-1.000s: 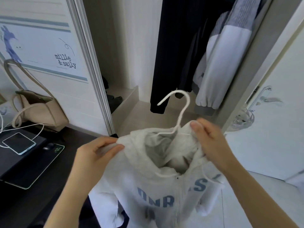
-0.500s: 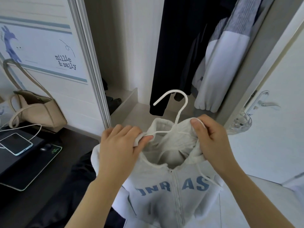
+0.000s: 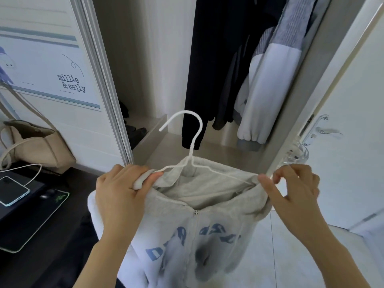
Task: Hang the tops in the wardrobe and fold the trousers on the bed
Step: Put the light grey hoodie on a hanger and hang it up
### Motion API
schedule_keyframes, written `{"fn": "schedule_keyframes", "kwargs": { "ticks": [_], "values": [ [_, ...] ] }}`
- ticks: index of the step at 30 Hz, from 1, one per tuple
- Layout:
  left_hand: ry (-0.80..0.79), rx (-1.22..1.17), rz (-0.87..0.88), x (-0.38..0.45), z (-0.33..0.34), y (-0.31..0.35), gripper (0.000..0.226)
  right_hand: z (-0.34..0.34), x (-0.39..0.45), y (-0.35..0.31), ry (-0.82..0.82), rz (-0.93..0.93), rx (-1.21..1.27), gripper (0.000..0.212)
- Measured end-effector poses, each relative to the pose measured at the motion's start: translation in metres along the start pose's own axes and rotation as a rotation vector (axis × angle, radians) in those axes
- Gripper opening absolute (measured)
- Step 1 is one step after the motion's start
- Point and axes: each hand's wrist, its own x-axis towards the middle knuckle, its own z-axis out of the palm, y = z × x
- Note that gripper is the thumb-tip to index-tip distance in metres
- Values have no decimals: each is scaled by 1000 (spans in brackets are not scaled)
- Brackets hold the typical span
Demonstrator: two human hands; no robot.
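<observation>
The wardrobe [image 3: 170, 59] stands open in front, with a long black coat [image 3: 209, 69] and a white and grey jacket [image 3: 268, 84] hanging inside it. A white door [image 3: 351, 121] is on the right, and a dark desk [image 3: 41, 235] is on the left with a tan bag [image 3: 35, 146] and a phone [image 3: 12, 191] on it. The hoodie [image 3: 193, 229] is held up in the air, low in the middle, just in front of the wardrobe and not inside it yet. It is grey with blue letters and a zip down the front. It looks soft and floppy, so it will sag and bunch if it is held in only one spot, and it is likely a bit heavy for such a thin hanger. The best places to hold it look like the two shoulders, or the hook once the hoodie sits right. The left hand [image 3: 122, 196] has its fingers curled tight around the left shoulder of the hoodie and the end of the hanger there. The right hand [image 3: 295, 190] pinches the right edge of the neck with its thumb and first finger, and its other fingers are bent loosely. The hanger [image 3: 192, 142] is white and thin, with its arms tucked in the neck and its hook sticking up. It could slip out if the neck is pulled too wide.
</observation>
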Motion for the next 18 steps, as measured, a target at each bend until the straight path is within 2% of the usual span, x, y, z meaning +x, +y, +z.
{"fn": "schedule_keyframes", "kwargs": {
  "ticks": [2, 4, 6, 7, 9, 10, 13, 14, 15, 16, 18],
  "values": [
    [1, -6, 5, -1, 1, -1, 34, 5, 3, 1, -130, 85, 113, 57],
    [-2, -38, 7, 0, 1, 0, 35, 13, 11, 5, -272, 317, 238, 61],
    [-5, -78, 15, 1, -2, -2, 36, 14, 18, 6, -485, 571, 430, 47],
    [-9, -89, 30, 2, -3, -4, 38, 15, 22, 11, -545, 590, 457, 37],
    [-35, -87, 72, 2, -5, -11, 43, 19, 22, 10, -492, 444, 364, 28],
    [-46, -69, 98, 1, -6, -13, 43, 21, 20, 10, -378, 328, 270, 28],
    [-39, 40, 184, -8, -3, -10, 35, 20, 16, -4, 122, -124, -68, 23],
    [-34, 54, 198, -12, 0, -6, 34, 21, 15, -11, 199, -214, -87, 22],
    [-29, 55, 203, -14, 2, -3, 35, 22, 12, -18, 176, -264, -61, 25],
    [-23, 48, 196, -16, 4, -1, 37, 26, 9, -24, 69, -295, -11, 31],
    [-20, 21, 160, -17, 5, 1, 46, 34, -1, -31, -294, -298, 49, 53]
  ]
}}
